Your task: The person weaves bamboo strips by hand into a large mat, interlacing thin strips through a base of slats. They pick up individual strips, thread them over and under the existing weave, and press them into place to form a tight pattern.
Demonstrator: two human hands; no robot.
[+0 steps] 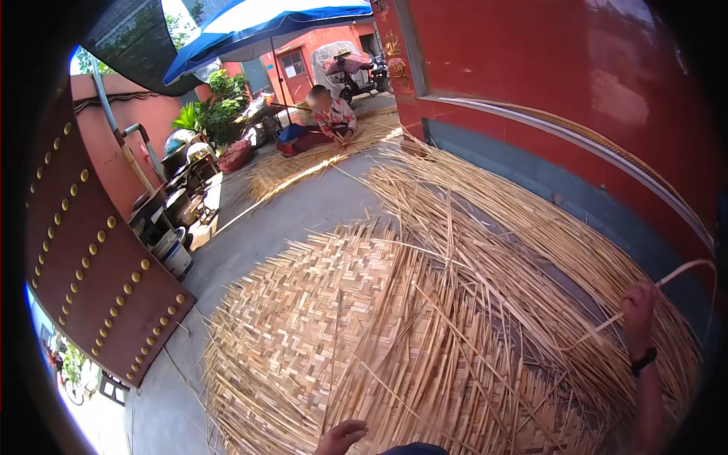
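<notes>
A partly woven mat [303, 296] of flat, pale reed strips lies on the ground before me, in a zigzag pattern. Loose strip ends stick out along its edges. My right hand [638, 309], with a dark band on the wrist, is raised at the right with its fingers closed around a long reed strip [677, 272]. The strip's far end bends down at the right. Low at the bottom edge, my left hand [343, 437] is over the mat, its fingers slightly curled and apart, with nothing visible in them.
Long loose reeds [531, 220] lie in heaps along the red wall [546, 61]. A studded door [98, 258] stands at the left. Farther back, another person [334, 117] crouches at a second mat [284, 171] near a blue-and-white umbrella [250, 34]. Buckets [176, 260] stand beyond the door.
</notes>
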